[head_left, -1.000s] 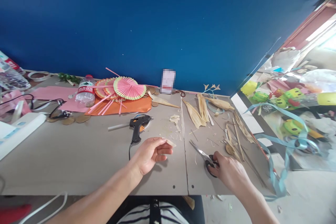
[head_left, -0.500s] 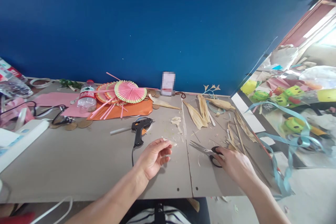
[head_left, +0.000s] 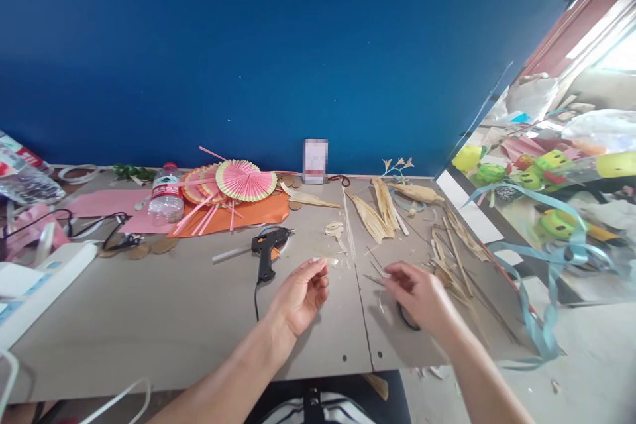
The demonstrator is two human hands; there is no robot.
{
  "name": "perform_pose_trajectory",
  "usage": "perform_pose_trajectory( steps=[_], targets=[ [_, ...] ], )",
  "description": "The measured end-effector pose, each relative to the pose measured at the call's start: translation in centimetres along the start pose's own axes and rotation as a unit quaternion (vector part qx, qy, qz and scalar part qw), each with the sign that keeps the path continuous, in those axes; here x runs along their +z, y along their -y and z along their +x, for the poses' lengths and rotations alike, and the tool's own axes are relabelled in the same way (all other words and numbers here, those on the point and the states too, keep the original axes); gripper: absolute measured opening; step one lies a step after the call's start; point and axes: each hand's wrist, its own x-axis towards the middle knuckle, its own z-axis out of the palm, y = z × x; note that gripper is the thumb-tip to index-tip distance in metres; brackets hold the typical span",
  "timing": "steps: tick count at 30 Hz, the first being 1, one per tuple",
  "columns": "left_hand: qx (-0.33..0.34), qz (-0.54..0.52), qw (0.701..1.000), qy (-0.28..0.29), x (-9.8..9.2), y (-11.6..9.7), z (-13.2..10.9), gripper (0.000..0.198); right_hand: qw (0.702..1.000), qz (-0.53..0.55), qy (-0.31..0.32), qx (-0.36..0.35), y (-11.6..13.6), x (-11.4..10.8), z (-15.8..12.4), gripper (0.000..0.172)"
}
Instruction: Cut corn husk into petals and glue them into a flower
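My left hand [head_left: 301, 298] pinches a small pale piece of dried corn husk [head_left: 332, 262] between thumb and fingertips, above the middle of the table. My right hand [head_left: 420, 295] is over the scissors [head_left: 372, 278], its fingers curved and apart with nothing seen between them. The scissors lie on the table, blades pointing left; most of their black handles are hidden under that hand. Just beyond my left hand is a small curl of cut husk strips [head_left: 334, 228]. A black glue gun [head_left: 265, 252] with a clear glue stick lies to its left.
Dried corn husks [head_left: 370, 215] and thin stalks [head_left: 457, 252] lie at the right. Folded paper fans [head_left: 246, 180] rest on orange paper [head_left: 278, 211] by a water bottle [head_left: 166, 195]. A white power strip [head_left: 44, 291] is at left; blue ribbon [head_left: 546, 318] hangs off the right edge.
My right hand has let go of the scissors' handles and moved left over them, leaving them on the table. My left hand stays nearly in place, still pinching the husk piece.
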Motion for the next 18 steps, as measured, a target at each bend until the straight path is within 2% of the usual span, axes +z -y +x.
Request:
perform_pose_trajectory(
  steps=[2, 4, 7, 12, 16, 18],
  targets=[
    [-0.006, -0.005, 1.0, 0.012, 0.4, 0.4, 0.0, 0.012, 0.984, 0.171, 0.035, -0.025, 2.4, 2.1, 0.4, 0.03],
    [-0.003, -0.003, 1.0, 0.03, 0.6, 0.7, -0.1, 0.011, 0.951, 0.3, 0.064, -0.044, 4.4, 4.1, 1.0, 0.035],
    [0.013, 0.006, 0.998, 0.061, 0.3, 0.7, -0.4, 0.011, 0.89, 0.447, 0.085, -0.029, 6.2, 6.1, 1.9, 0.022],
    [0.005, 0.001, 0.998, 0.063, -0.8, 0.1, -0.7, 0.007, 0.816, 0.563, 0.132, 0.023, 6.6, 7.2, 2.5, 0.023],
    [-0.017, -0.001, 0.998, 0.063, -0.8, 0.1, -0.8, 0.01, 0.729, 0.654, 0.193, 0.064, 5.8, 7.4, 2.5, 0.019],
    [-0.035, 0.006, 0.996, 0.078, -0.7, 0.2, -0.8, 0.013, 0.695, 0.682, 0.213, 0.08, 5.4, 7.3, 2.6, 0.018]
  ],
)
